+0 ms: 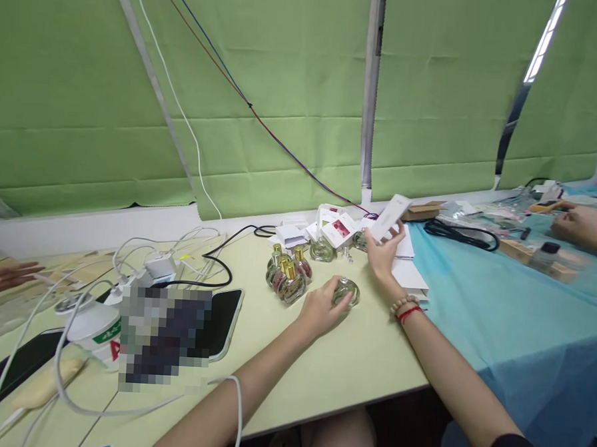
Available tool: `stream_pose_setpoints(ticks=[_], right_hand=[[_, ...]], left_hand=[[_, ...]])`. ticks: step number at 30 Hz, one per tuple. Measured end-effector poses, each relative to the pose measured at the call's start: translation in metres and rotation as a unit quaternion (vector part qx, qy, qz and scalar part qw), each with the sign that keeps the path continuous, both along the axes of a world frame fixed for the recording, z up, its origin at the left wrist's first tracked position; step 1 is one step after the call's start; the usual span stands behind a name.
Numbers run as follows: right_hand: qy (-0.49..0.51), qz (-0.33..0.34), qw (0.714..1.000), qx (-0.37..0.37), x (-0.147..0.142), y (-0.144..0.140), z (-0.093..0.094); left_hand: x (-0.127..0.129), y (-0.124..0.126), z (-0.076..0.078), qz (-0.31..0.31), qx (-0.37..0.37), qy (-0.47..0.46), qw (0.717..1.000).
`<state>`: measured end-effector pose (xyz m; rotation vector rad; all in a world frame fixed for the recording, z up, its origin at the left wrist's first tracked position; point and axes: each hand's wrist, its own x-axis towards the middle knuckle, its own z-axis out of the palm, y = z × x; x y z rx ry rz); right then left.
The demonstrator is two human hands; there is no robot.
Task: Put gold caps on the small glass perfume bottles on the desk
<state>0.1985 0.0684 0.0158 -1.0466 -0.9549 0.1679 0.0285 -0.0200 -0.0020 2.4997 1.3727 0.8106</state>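
My left hand (320, 307) rests low over the table, its fingers closed round a small, round glass perfume bottle (345, 291) that shows no gold cap. Further back and to the right, my right hand (383, 256) grips a slim white box (391, 216) and holds it tilted above the table. Left of my hands stands a cluster of perfume bottles (291, 284) with gold caps. Behind them another glass bottle (322, 250) sits in front of white cartons (339, 229), one with a pink picture. Small clear pieces (345, 255) lie beside that bottle.
At left are a phone (226, 323), a white plastic bottle (95, 329), tangled cables (151, 412) and a person's hand (5, 280). On the right, blue sheeting (455, 285) carries a black cable (461, 234); a co-worker's hand (586, 228) is at the far right.
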Motion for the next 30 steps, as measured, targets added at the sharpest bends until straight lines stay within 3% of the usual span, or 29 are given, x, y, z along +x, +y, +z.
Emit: stream_pose_setpoints(ticks=[2, 6, 10, 14, 19, 21, 25, 28, 30], right_hand=[[0.024, -0.048, 0.998, 0.043, 0.009, -0.001, 0.007], [-0.021, -0.189, 0.979, 0.079, 0.025, 0.005, 0.011], [-0.013, -0.208, 0.977, 0.05, 0.027, 0.014, 0.003], [-0.043, -0.184, 0.982, 0.011, 0.019, 0.013, 0.002], [-0.177, -0.115, 0.977, 0.025, 0.002, 0.007, 0.017], [-0.274, -0.052, 0.96, 0.024, -0.008, 0.012, 0.017], [-0.445, 0.094, 0.891, -0.008, -0.025, 0.031, -0.005], [-0.479, 0.124, 0.869, -0.015, -0.027, 0.043, -0.019], [-0.484, 0.112, 0.868, -0.012, -0.026, 0.048, -0.017]], left_hand=[[0.0, 0.0, 0.0, 0.0, 0.0, -0.006, 1.0], [0.001, 0.0, -0.002, 0.001, 0.003, -0.013, 1.0], [0.0, -0.001, -0.002, -0.006, 0.007, -0.012, 1.0], [0.0, -0.002, -0.003, -0.009, 0.007, -0.009, 1.0], [-0.001, -0.003, -0.003, -0.006, 0.01, -0.003, 1.0], [-0.001, -0.003, -0.003, -0.006, 0.007, 0.004, 1.0], [-0.003, -0.002, -0.004, -0.012, 0.003, 0.008, 1.0], [-0.004, -0.002, -0.005, -0.019, 0.0, 0.002, 1.0], [-0.004, -0.002, -0.005, -0.021, -0.003, -0.001, 1.0]])
